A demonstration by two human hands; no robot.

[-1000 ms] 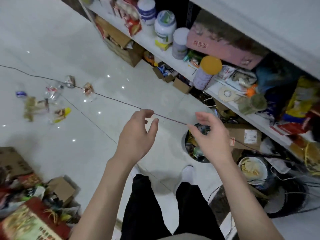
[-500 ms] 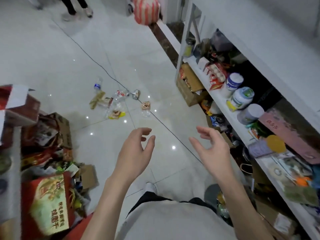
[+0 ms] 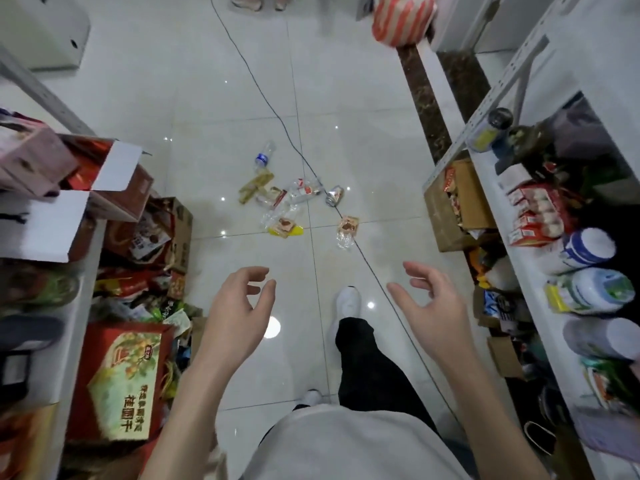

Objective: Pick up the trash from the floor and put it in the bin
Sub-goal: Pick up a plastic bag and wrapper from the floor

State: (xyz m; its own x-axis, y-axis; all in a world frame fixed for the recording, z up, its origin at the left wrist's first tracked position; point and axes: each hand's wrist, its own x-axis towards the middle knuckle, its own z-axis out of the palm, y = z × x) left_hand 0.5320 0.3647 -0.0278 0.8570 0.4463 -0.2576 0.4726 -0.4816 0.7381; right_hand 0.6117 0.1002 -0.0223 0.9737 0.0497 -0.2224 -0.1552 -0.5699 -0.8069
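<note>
Trash lies scattered on the white tiled floor ahead of me: a clear plastic bottle (image 3: 264, 154), gold wrappers (image 3: 255, 186), crumpled clear plastic (image 3: 304, 190), a crushed can (image 3: 334, 195), a yellow-edged snack packet (image 3: 284, 226) and another snack wrapper (image 3: 347, 227). My left hand (image 3: 239, 313) and my right hand (image 3: 429, 310) hover empty at waist height, fingers apart and curled, well short of the trash. The bin is out of view.
A thin black cable (image 3: 277, 114) runs across the floor through the trash. Shelves (image 3: 519, 265) with jars and boxes line the right. Cartons and red gift boxes (image 3: 121, 382) crowd the left. A striped sack (image 3: 403, 17) and someone's feet (image 3: 258, 1) are far ahead.
My view has swung away from the bin by the shelf and now faces down the aisle toward the trash. One foot has stepped forward. Both hands stay empty.
</note>
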